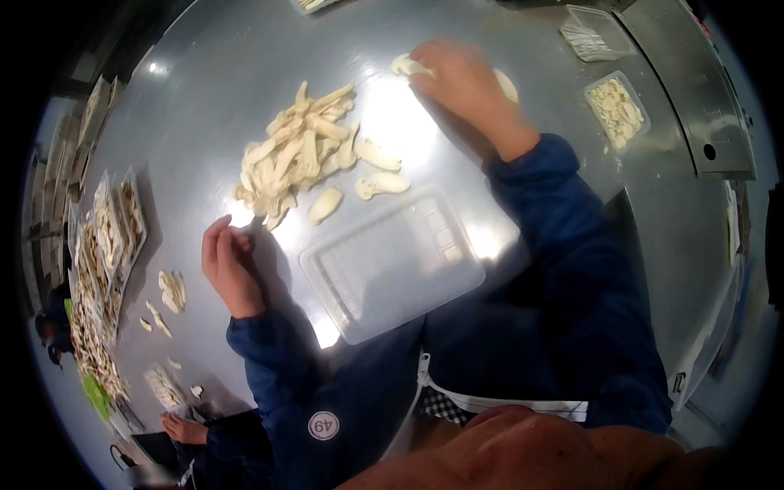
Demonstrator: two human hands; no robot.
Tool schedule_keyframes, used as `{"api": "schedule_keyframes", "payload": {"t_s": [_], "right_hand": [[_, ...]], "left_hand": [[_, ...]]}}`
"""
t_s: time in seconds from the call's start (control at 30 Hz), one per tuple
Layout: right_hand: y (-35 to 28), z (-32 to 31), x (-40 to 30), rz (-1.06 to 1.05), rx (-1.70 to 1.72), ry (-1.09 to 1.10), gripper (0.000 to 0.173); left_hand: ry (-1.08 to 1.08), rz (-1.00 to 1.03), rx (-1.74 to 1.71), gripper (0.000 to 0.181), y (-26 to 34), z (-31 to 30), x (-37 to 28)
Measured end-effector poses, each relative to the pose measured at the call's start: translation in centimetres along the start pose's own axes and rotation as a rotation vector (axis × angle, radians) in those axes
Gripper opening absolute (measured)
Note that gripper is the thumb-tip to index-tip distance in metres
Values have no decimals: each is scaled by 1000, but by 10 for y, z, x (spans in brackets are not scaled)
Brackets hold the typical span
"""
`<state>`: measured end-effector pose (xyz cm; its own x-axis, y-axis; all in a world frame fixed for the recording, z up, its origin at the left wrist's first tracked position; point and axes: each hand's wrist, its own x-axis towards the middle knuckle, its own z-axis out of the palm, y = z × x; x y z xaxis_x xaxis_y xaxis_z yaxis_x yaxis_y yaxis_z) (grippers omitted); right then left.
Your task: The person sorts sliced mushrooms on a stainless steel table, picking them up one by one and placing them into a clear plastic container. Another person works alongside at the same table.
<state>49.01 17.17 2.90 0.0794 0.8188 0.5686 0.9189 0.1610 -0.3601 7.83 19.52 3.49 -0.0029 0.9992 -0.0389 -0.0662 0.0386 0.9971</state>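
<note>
A heap of pale sliced mushrooms [300,147], apparently king oyster, lies on the steel table. My left hand [231,266] is just off the heap's near left edge, fingers loosely bent, and I see nothing held in it. Beyond the heap to the right, my right hand [456,82], slightly blurred, has its fingers on a mushroom slice [404,65]. Another slice [507,86] shows partly from behind that hand. Close to my body sits a clear plastic tray [392,263]. Several loose slices [383,184] lie between the tray and the heap.
At right stand a clear tub of mushroom pieces [617,113] and another clear tub [597,37], beside a steel unit [680,79]. Filled trays [110,233] lean at left above many mushroom pieces [92,331]. A co-worker's hand [184,427] is near a filled tub [164,387].
</note>
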Motion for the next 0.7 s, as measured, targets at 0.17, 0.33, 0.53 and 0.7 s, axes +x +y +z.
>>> {"api": "schedule_keyframes", "payload": {"t_s": [0.17,0.33,0.53,0.7], "right_hand": [[-51,-13,-6,27,230,-290,21],[-81,-14,-20,-30,131,-416,25],[-80,-15,-17,107,187,-587,24],[-63,-25,-10,241,329,-537,25]], "left_hand": [[23,1,8,18,1,3,0],[31,-11,15,18,1,2,-1],[-29,-4,13,19,-5,-8,2],[-31,5,30,20,-5,-10,2]]}}
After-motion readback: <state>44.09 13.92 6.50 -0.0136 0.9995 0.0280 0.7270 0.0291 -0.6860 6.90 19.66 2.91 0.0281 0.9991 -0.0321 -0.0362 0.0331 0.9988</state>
